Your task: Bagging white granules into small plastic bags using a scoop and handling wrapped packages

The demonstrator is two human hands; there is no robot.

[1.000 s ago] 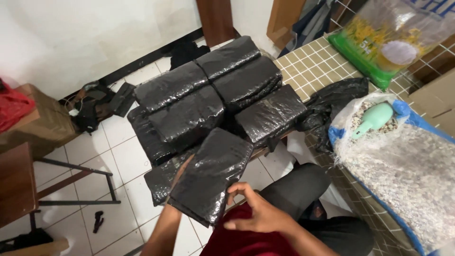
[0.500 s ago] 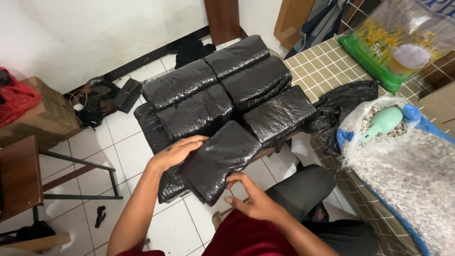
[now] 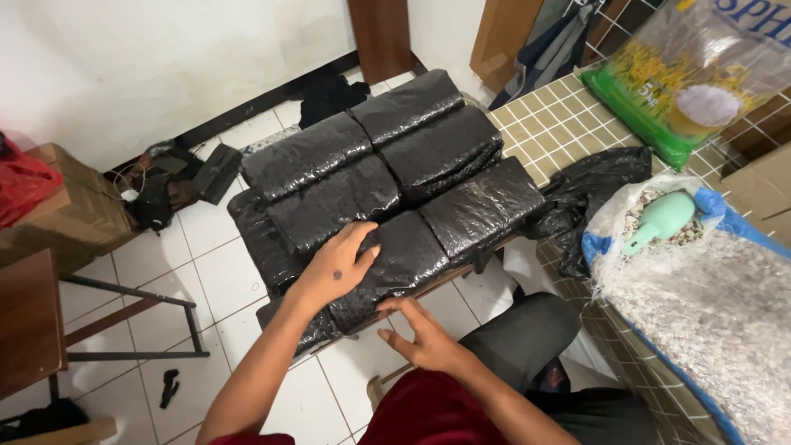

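Below, the scene line by line.
Risk: the near black packet (image 3: 395,268) lay at the stack's front edge and could, by my reading, have slid off had the palm pushed it unevenly.
Left hand (image 3: 334,268): lay flat on the packet, fingers spread, pressing rather than gripping.
Right hand (image 3: 428,338): hovered open at the packet's near edge, fingertips touching it, holding nothing.
Packet: rested among other black packets (image 3: 362,156) stacked beside a tiled counter (image 3: 560,124).
Nearby: green scoop (image 3: 663,218) in a gravel sack (image 3: 717,305).
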